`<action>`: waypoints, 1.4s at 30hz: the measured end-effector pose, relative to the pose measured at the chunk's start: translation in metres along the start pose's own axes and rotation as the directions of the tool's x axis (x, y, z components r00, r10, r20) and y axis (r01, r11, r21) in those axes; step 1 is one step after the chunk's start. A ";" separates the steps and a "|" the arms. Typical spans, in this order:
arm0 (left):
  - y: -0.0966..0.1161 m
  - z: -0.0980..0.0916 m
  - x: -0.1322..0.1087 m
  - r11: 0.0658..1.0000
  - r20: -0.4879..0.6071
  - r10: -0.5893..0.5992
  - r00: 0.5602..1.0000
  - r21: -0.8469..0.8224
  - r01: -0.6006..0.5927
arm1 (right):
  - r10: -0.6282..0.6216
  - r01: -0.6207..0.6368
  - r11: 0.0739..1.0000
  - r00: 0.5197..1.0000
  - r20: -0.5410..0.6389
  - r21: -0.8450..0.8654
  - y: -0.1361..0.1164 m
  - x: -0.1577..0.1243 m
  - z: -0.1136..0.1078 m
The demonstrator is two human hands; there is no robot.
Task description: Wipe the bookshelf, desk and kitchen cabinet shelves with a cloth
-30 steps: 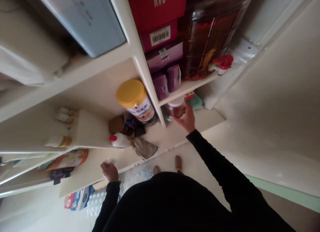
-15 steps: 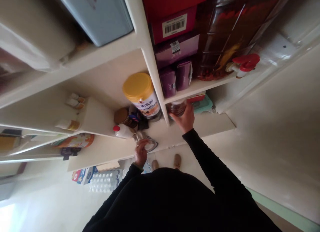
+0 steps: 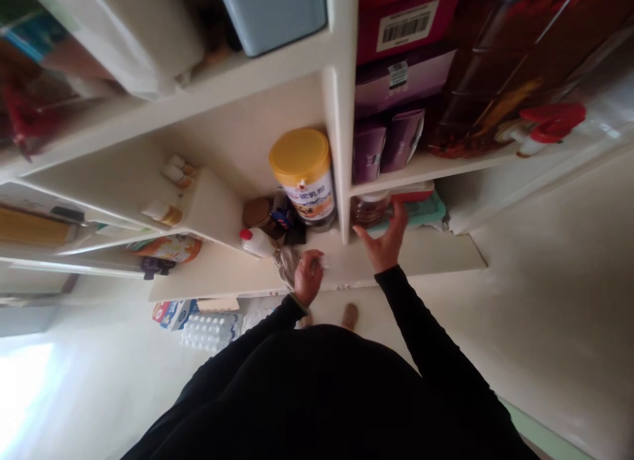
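Note:
My right hand (image 3: 387, 240) is open, thumb and fingers spread, just in front of a dark reddish jar (image 3: 370, 209) in the low compartment right of the divider. A gap shows between the hand and the jar. My left hand (image 3: 308, 275) is closed over the lower shelf (image 3: 341, 252), with something small and whitish at its fingertips that I cannot make out. Beside it lies a crumpled grey-beige cloth or bag (image 3: 287, 265). Behind stands a large tub with a yellow lid (image 3: 301, 157), near a white bottle with a red cap (image 3: 255, 240).
Purple boxes (image 3: 369, 149) and a large jar of dark red liquid with a red tap (image 3: 555, 124) sit on the shelf above. A teal container (image 3: 428, 212) is behind my right hand. Packed bottles (image 3: 211, 331) stand on the floor.
My right hand has opened and drawn back from the dark jar. My left hand has moved right, away from the crumpled cloth or bag. The camera view has shifted.

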State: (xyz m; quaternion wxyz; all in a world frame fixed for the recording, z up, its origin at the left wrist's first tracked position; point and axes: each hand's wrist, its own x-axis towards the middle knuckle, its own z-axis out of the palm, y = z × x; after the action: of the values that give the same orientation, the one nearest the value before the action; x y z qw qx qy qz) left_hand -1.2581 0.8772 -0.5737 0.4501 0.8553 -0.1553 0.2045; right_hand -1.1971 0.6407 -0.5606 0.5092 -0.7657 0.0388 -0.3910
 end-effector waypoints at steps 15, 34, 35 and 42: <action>-0.028 -0.009 -0.061 0.679 0.341 -0.496 0.799 -0.421 0.601 | 0.019 -0.168 0.970 0.773 0.634 0.176 -0.011 -0.137 0.032; -0.077 -0.056 -0.003 0.814 0.125 -0.403 0.907 0.503 0.292 | 0.120 -0.159 0.736 0.987 -0.104 -0.658 0.194 0.000 -0.135; -0.080 -0.058 -0.002 0.822 0.101 -0.397 0.912 0.482 0.305 | 0.118 -0.174 0.747 0.984 -0.130 -0.641 0.195 -0.001 -0.138; -0.054 -0.058 -0.015 0.951 -0.062 -0.218 0.974 0.212 0.226 | 0.086 -0.174 0.836 0.978 -0.188 -0.520 0.187 -0.006 -0.158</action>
State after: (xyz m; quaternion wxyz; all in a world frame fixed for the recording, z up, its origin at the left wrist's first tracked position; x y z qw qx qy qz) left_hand -1.2588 0.9567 -0.5893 0.3765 0.9075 -0.0260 0.1846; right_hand -1.2390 0.4350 -0.6881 0.2968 -0.8394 0.2381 -0.3882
